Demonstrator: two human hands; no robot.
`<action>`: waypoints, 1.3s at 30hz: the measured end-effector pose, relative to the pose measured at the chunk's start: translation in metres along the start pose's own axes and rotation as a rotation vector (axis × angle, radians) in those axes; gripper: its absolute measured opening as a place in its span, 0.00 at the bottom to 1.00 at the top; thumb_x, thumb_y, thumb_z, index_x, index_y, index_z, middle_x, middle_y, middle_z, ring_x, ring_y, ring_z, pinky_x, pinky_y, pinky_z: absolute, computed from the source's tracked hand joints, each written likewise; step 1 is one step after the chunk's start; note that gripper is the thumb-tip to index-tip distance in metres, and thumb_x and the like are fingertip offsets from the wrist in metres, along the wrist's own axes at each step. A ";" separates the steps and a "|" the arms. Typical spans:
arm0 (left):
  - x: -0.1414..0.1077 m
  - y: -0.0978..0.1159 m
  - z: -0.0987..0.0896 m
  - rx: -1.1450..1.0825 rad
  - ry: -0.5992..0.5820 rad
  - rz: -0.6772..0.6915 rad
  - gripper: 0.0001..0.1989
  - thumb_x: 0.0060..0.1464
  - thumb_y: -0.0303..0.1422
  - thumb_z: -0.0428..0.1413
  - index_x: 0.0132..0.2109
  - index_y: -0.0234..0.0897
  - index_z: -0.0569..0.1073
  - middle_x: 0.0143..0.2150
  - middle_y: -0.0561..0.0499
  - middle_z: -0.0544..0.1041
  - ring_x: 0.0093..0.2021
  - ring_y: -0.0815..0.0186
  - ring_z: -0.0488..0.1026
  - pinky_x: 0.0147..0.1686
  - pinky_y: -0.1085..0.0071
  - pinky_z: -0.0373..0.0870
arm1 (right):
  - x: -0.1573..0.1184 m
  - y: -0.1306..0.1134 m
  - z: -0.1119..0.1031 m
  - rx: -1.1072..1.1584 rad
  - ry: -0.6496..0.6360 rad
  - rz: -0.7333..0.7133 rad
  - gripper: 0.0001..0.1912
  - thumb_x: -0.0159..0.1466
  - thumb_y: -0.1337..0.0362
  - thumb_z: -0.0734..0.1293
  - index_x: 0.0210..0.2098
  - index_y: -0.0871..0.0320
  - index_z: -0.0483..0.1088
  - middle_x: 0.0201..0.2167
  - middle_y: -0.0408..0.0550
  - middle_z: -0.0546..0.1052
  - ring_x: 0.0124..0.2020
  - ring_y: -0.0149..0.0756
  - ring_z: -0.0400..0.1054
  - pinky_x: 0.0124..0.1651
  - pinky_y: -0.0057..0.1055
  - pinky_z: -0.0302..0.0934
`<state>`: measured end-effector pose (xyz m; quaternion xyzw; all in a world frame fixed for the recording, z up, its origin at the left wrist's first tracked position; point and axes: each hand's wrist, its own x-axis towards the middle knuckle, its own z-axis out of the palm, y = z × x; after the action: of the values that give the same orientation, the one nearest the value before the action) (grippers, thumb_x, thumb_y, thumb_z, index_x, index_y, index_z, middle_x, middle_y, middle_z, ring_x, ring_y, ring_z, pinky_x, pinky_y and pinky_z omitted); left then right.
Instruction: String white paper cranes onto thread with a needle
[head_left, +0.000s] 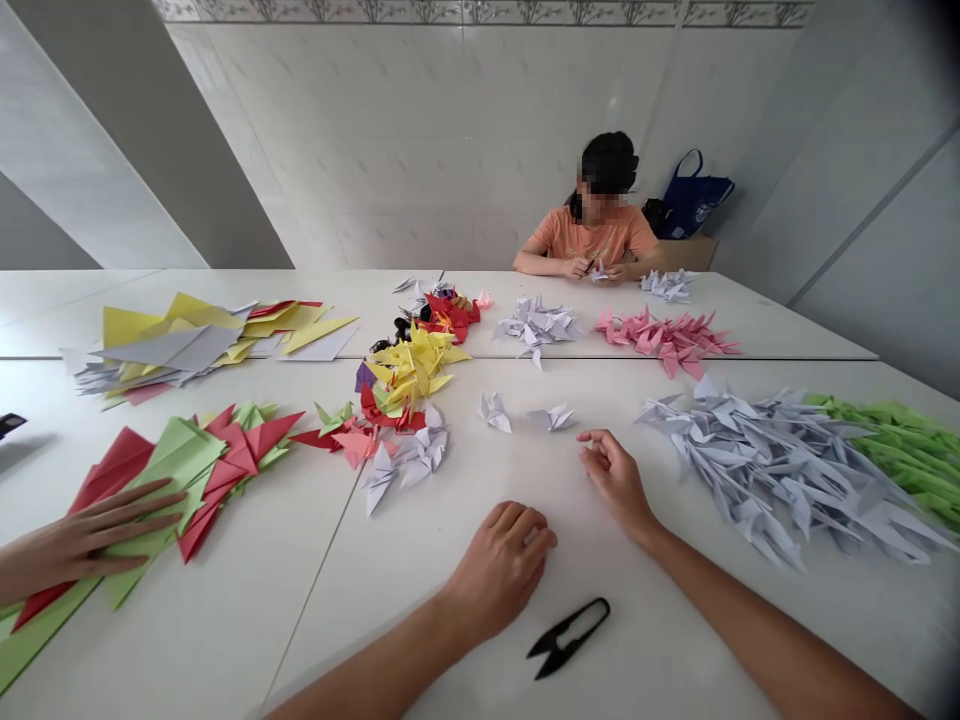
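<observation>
My left hand (501, 565) rests on the white table with its fingers curled in; nothing shows in it. To its right, my right hand (613, 482) reaches forward, fingers half bent and a little apart, with nothing visible between them. The index fingertip is close to a white folded paper crane (553, 418) but apart from it. A second white paper crane (495, 412) stands just left of that one. Black thread snips (568, 638) lie between my forearms, touched by neither hand.
White cranes (787, 470) and green ones (907, 450) are heaped at right; pink cranes (671, 338) lie beyond. Mixed colored cranes (412, 370) sit left of centre. At far left another person's hand (97, 530) lies on green and red folded paper. Someone in orange (592, 235) sits opposite.
</observation>
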<state>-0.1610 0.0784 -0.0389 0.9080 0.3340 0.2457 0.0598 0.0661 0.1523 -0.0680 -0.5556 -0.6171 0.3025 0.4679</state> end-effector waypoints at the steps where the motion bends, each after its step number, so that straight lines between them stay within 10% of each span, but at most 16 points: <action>1: 0.000 0.001 0.001 -0.001 -0.008 0.007 0.09 0.61 0.21 0.51 0.45 0.38 0.69 0.45 0.47 0.76 0.43 0.60 0.71 0.44 0.62 0.72 | 0.005 0.003 0.000 -0.004 0.027 0.002 0.17 0.68 0.49 0.61 0.45 0.56 0.68 0.22 0.35 0.55 0.23 0.31 0.54 0.26 0.27 0.53; 14: 0.002 0.005 -0.003 0.001 -0.041 0.008 0.10 0.61 0.21 0.50 0.46 0.37 0.70 0.45 0.46 0.76 0.43 0.59 0.71 0.45 0.61 0.74 | 0.078 0.011 0.024 -0.237 0.117 -0.088 0.16 0.70 0.53 0.67 0.36 0.61 0.71 0.28 0.41 0.72 0.25 0.27 0.65 0.31 0.27 0.64; 29: -0.006 0.002 -0.032 0.059 -0.083 -0.026 0.11 0.62 0.24 0.52 0.50 0.39 0.71 0.48 0.48 0.77 0.46 0.61 0.75 0.62 0.55 0.68 | 0.073 0.012 0.024 -0.222 0.023 -0.255 0.09 0.63 0.61 0.64 0.42 0.55 0.67 0.22 0.34 0.54 0.23 0.30 0.55 0.32 0.27 0.57; 33: -0.030 -0.029 -0.067 0.088 0.044 -0.174 0.10 0.66 0.26 0.49 0.50 0.41 0.71 0.47 0.47 0.78 0.48 0.61 0.75 0.53 0.61 0.71 | 0.071 0.011 0.022 -0.230 -0.008 -0.235 0.10 0.62 0.64 0.62 0.43 0.55 0.68 0.22 0.34 0.54 0.23 0.31 0.55 0.32 0.27 0.57; 39: -0.087 -0.090 -0.096 0.244 0.364 -0.840 0.10 0.65 0.40 0.51 0.49 0.41 0.69 0.42 0.49 0.75 0.38 0.63 0.74 0.33 0.69 0.69 | 0.071 0.010 0.022 -0.239 -0.045 -0.226 0.06 0.62 0.61 0.63 0.37 0.55 0.70 0.21 0.36 0.55 0.23 0.31 0.53 0.31 0.28 0.55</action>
<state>-0.3164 0.0867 -0.0147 0.6370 0.7038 0.3142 -0.0128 0.0537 0.2260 -0.0680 -0.5277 -0.7175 0.1846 0.4155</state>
